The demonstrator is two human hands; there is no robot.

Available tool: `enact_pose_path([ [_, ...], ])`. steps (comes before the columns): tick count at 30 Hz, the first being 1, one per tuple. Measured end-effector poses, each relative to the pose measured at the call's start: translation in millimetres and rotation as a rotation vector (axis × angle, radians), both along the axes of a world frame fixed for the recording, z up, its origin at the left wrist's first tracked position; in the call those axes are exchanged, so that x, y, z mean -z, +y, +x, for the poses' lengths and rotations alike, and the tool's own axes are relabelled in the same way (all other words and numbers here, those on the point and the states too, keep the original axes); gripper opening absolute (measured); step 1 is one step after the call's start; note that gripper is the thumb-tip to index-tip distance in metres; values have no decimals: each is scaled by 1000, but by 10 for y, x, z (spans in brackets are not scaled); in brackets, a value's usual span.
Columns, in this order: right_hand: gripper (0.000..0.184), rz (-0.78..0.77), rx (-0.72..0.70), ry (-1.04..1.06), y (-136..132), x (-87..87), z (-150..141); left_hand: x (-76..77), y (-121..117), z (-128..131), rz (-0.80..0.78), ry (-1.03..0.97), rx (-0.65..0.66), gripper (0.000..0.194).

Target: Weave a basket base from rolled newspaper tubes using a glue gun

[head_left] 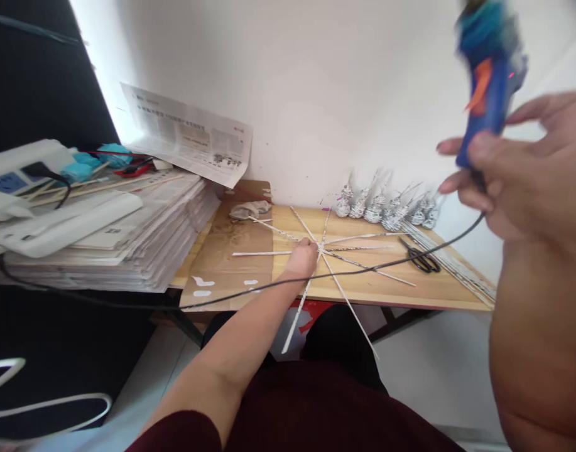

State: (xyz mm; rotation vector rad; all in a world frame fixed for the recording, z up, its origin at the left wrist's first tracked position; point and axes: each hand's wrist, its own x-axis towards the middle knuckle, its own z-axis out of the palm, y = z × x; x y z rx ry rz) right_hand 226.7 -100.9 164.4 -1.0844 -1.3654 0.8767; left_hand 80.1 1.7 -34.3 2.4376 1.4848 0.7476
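Held up at the upper right, a blue hot glue gun (490,94) with an orange trigger is in my right hand (527,157), blurred and close to the camera. Its black cord runs from the handle across the table to the left. My left hand (303,257) is closed at the centre of a star of rolled newspaper sticks (347,290), pinching where they cross. The sticks fan out over the wooden tabletop, and two reach past its front edge. My left fingertips are partly hidden.
Black scissors (423,258) and loose paper sticks (450,263) lie on the right. Small woven paper pieces (375,207) line the wall. A newspaper stack (160,232) stands left, carrying a white power strip (28,169). A cloth (250,210) lies on brown cardboard (231,270).
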Motion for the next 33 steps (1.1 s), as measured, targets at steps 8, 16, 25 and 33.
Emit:
enact_pose_path([
  [8,35,-212,91,63,-367,448,550,-54,-13,-58,-10,-96,-48,25],
  [16,33,-248,102,162,-482,792,538,-203,120,-57,-42,68,-8,24],
  [25,39,-493,83,399,-368,985,507,-304,415,-131,-95,173,182,25],
  [33,38,-521,24,373,-103,1220,385,-141,439,-221,45,34,305,18],
])
